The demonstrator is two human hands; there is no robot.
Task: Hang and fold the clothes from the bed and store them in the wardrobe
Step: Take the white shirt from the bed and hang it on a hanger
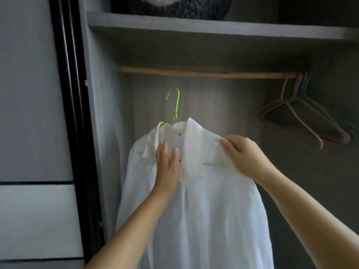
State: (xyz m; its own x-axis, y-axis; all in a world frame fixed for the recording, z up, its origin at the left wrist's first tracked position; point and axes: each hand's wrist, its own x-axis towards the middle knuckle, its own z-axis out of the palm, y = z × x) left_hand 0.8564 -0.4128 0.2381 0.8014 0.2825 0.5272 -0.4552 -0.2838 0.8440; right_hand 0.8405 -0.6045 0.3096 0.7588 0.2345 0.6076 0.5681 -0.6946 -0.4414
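From the head camera, a white shirt [204, 200] hangs on a green hanger [175, 107] held up in front of the open wardrobe [104, 113], below the wooden rail [204, 72] and not hooked on it. The shirt's long axis runs straight down, collar at the top and hem out of view past the bottom edge; the hanger's hook points up with its open end curling toward the left, and its shoulder bar runs left to right, tilted a little lower on the right side, where it shows green through the thin cloth. The left hand [168, 164] lies flat against the shirt front just below the collar, fingers straight and pointing up, gripping nothing. The right hand [242, 154] pinches the shirt's right shoulder, fingers and thumb curled round the cloth and the hanger end beneath it. At the far right of the rail hangs a bunch of bare hangers [308, 117], pink and bluish, well apart from the shirt. Above the rail runs a grey shelf [213, 28] carrying a dark bundle [174, 6] with some white on it, blurred. A pale sliding door [29, 113] with a black frame stands to the left.
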